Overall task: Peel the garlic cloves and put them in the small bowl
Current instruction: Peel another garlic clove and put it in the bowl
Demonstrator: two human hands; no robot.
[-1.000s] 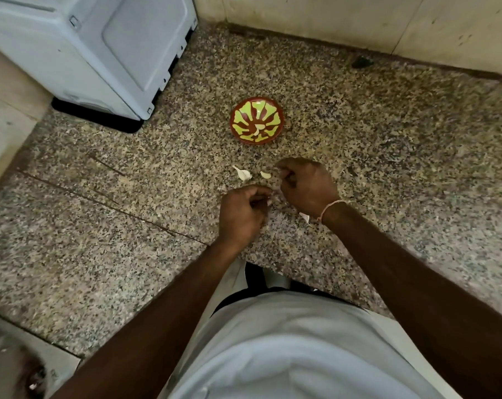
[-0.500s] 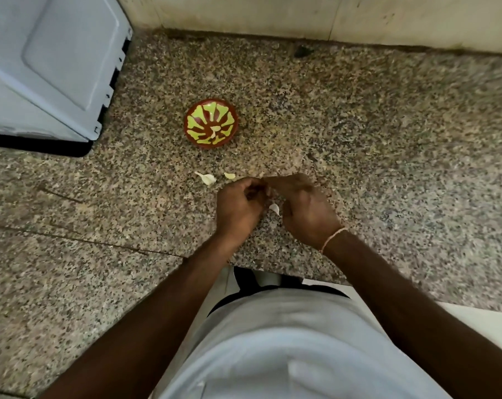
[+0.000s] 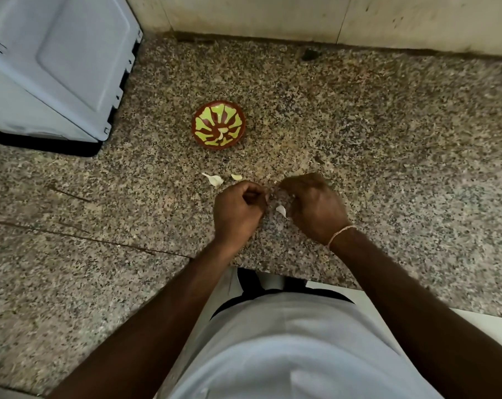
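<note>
A small red-brown bowl [image 3: 218, 124] with a yellow-green pattern stands on the speckled stone counter [image 3: 359, 156], with one pale piece lying inside it. Two garlic cloves [image 3: 215, 180] [image 3: 236, 177] lie on the counter between the bowl and my hands. My left hand [image 3: 238, 208] and my right hand [image 3: 313, 205] are curled, and their fingertips meet and pinch a small garlic clove that the fingers almost hide. A white scrap of garlic skin [image 3: 281, 210] lies between my two hands, low by the right palm.
A pale blue-grey appliance [image 3: 57, 64] fills the counter's back left corner. A tiled wall [image 3: 301, 18] runs along the back. The counter's front edge [image 3: 287, 276] is just below my wrists, against my body. A thin joint line [image 3: 71, 234] crosses the counter at left.
My two hands came together, fingertips meeting over the clove. The view swung, so the bowl and appliance sit differently in frame. The loose cloves have not moved.
</note>
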